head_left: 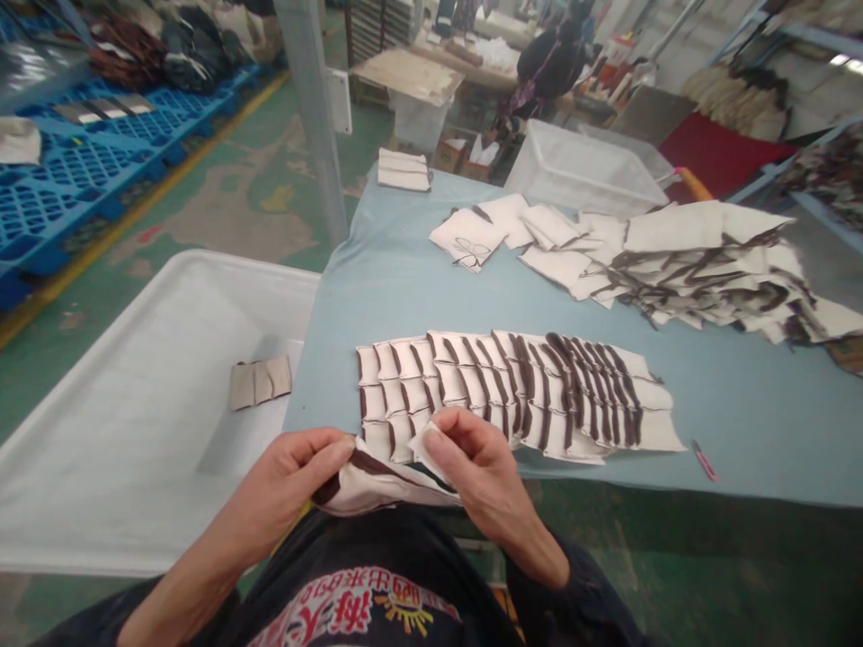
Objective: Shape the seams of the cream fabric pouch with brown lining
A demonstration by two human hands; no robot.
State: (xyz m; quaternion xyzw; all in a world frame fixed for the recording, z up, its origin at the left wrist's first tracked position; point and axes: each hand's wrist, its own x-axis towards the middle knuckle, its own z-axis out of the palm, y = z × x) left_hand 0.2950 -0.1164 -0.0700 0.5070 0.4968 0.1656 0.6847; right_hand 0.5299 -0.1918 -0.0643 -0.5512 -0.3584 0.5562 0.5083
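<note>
Close to my body, a white piece with dark brown edging (378, 483) is stretched between my two hands. My left hand (297, 472) pinches its left end between thumb and fingers. The right end is pinched by my right hand (472, 454), thumb on top, with a white corner standing up. Just beyond, overlapping rows of white pieces with dark brown strips (472, 373) lie on the blue-covered table (378, 270). A larger loose heap of such pieces (707, 261) sits at the back right.
A large white bin (135, 359) with a small beige piece (260, 383) inside stands at the left. Glasses (472, 250), a pink cutter (706, 460) and a small stack (404, 170) are on the table. A clear tub (580, 171) stands behind.
</note>
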